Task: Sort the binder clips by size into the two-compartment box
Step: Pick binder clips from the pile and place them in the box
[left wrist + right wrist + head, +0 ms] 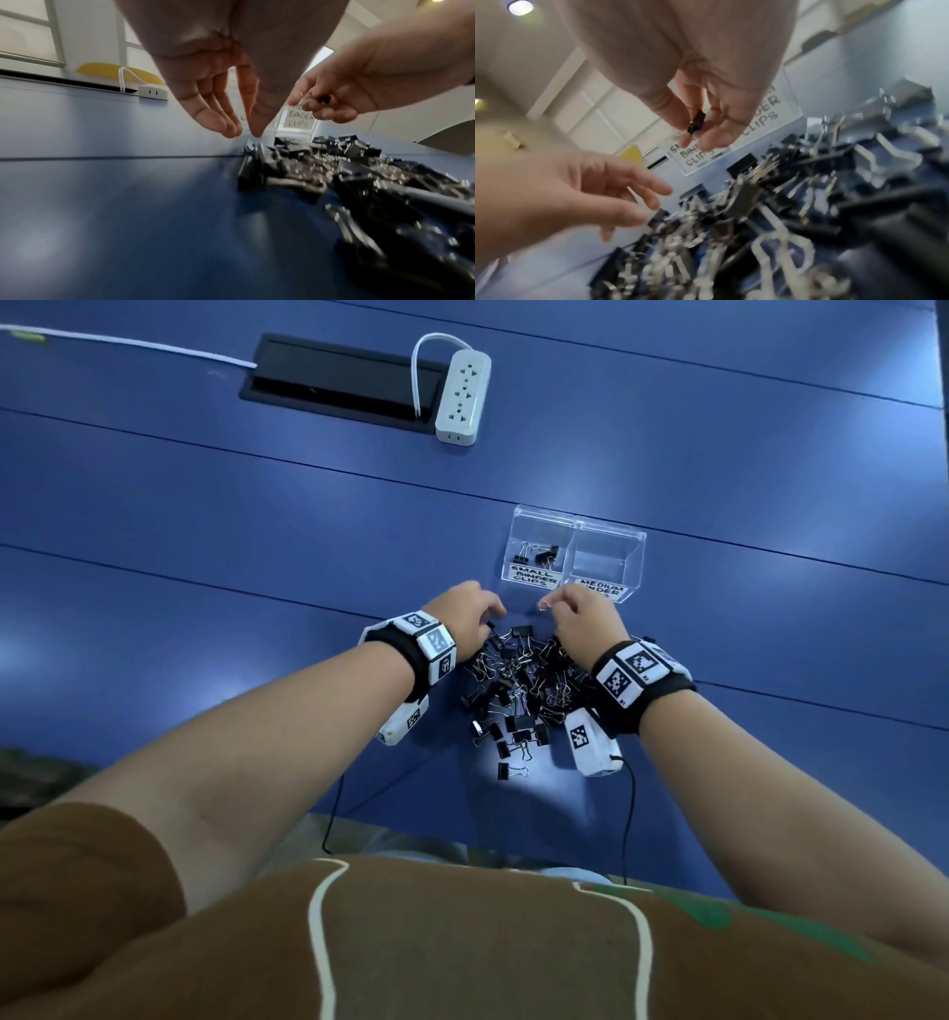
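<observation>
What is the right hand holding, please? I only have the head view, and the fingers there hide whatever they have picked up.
Observer: In the right wrist view the right hand pinches one small black binder clip between thumb and fingers.
Operator: Thank you. Is the left hand holding a clip too?
Observer: No. In the left wrist view the left hand has straight fingers pointing down at the edge of the pile, holding nothing.
Operator: Is the held clip over the box yet?
Observer: The right wrist view shows it in front of the box's small label, above the table; I cannot tell if it has passed the wall.
</observation>
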`<action>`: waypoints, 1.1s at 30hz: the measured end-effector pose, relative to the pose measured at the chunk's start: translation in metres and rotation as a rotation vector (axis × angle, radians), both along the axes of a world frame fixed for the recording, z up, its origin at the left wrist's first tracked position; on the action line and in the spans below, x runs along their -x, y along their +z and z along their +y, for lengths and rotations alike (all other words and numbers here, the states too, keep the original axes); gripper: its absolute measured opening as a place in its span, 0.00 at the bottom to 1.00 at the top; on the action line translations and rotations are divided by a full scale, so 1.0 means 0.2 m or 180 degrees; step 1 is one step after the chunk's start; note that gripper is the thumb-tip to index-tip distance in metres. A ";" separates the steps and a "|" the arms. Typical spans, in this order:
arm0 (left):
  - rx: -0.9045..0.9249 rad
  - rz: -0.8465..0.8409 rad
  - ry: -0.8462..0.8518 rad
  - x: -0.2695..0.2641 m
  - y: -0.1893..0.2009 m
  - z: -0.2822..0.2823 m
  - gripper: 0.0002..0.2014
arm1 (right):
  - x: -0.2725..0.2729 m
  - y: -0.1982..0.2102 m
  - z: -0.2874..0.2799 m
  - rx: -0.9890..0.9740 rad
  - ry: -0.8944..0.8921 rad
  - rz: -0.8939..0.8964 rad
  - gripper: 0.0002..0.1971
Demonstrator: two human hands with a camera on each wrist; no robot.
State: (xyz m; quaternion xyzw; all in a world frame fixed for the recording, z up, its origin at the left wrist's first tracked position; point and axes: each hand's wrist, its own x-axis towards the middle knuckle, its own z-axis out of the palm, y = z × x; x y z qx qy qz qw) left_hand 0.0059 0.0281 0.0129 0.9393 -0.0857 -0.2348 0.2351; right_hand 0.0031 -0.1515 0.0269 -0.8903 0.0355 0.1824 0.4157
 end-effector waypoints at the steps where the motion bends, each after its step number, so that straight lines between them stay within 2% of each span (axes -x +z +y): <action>1: -0.0033 0.0020 -0.0031 0.01 -0.02 0.00 0.15 | 0.01 0.00 0.02 -0.0176 -0.0078 0.0147 0.10; 4: -0.0100 0.0020 -0.0028 0.03 -0.05 0.00 0.12 | 0.03 -0.01 0.10 -0.0356 -0.0077 0.0419 0.06; 6: -0.0170 -0.0025 -0.0034 0.04 -0.06 0.00 0.07 | 0.05 -0.04 0.14 -0.0233 0.0088 0.0391 0.10; 10: -0.0214 -0.0073 0.0091 0.06 -0.07 0.00 0.04 | 0.05 -0.08 0.20 0.0470 0.0725 0.0168 0.08; 13: -0.0115 -0.0098 0.0212 0.07 -0.07 0.02 0.04 | 0.03 -0.09 0.21 0.1075 0.1422 0.0114 0.16; 15: -0.0114 -0.0107 0.0275 0.08 -0.07 0.03 0.05 | 0.03 -0.10 0.21 0.1235 0.1560 0.0066 0.17; 19: -0.0062 0.0009 0.0544 0.09 -0.07 0.06 0.10 | 0.05 -0.10 0.20 0.1210 0.1476 -0.0099 0.14; 24: 0.0266 -0.0043 0.0886 0.10 -0.04 0.11 0.08 | 0.05 -0.07 0.18 0.0952 0.1195 -0.0373 0.11; 30: 0.0248 0.0220 0.0795 0.10 0.03 0.08 0.03 | -0.10 0.09 0.11 0.0514 0.0307 -0.0779 0.10; 33: 0.0152 0.0312 0.0632 0.11 0.03 0.05 0.02 | -0.24 0.16 0.08 0.0691 0.0108 -0.0846 0.10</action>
